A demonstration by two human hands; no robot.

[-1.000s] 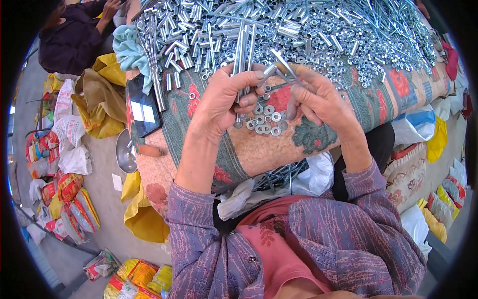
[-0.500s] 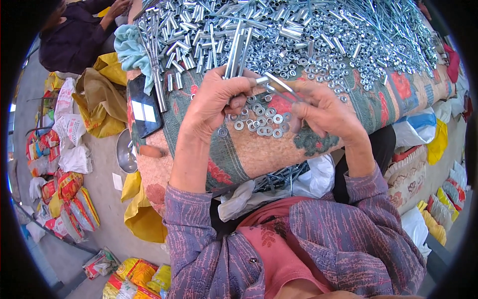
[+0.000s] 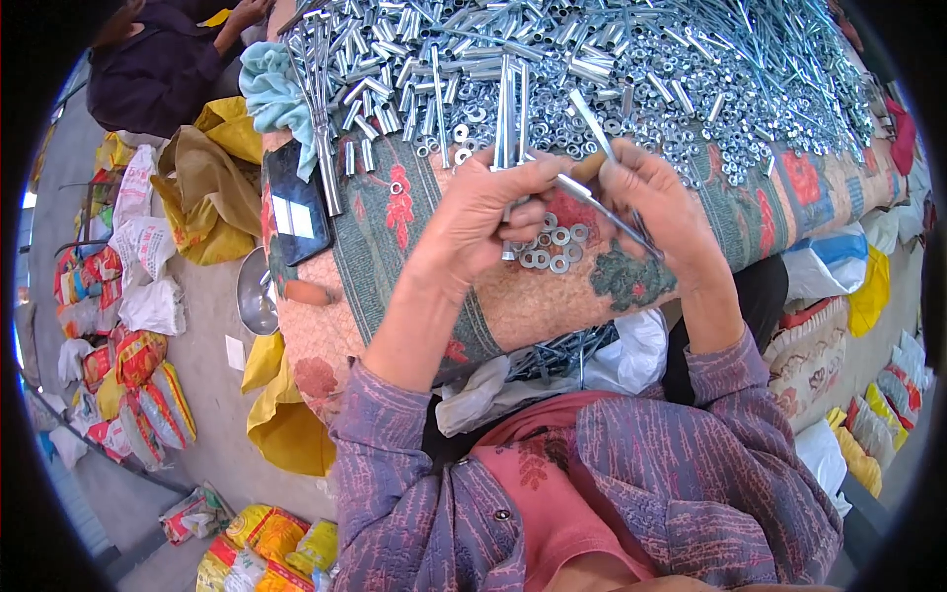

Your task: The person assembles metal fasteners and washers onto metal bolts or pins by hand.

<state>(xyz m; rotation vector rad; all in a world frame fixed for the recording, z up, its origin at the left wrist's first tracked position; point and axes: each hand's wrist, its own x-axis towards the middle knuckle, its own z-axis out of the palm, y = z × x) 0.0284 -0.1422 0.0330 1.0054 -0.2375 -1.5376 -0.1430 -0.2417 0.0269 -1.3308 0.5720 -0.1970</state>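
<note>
Metal rods are gripped in both curled hands, close together, forearms angled inward.

The person wears a muted purple jacket with broken pinkish streaks and a small round dark button, its sleeves ending partway along the forearms, over a coral-red top printed with a darker leaf motif, and dark trousers.

Left hand gripping metal rods, right hand holding slim pieces, washers nearby
</note>
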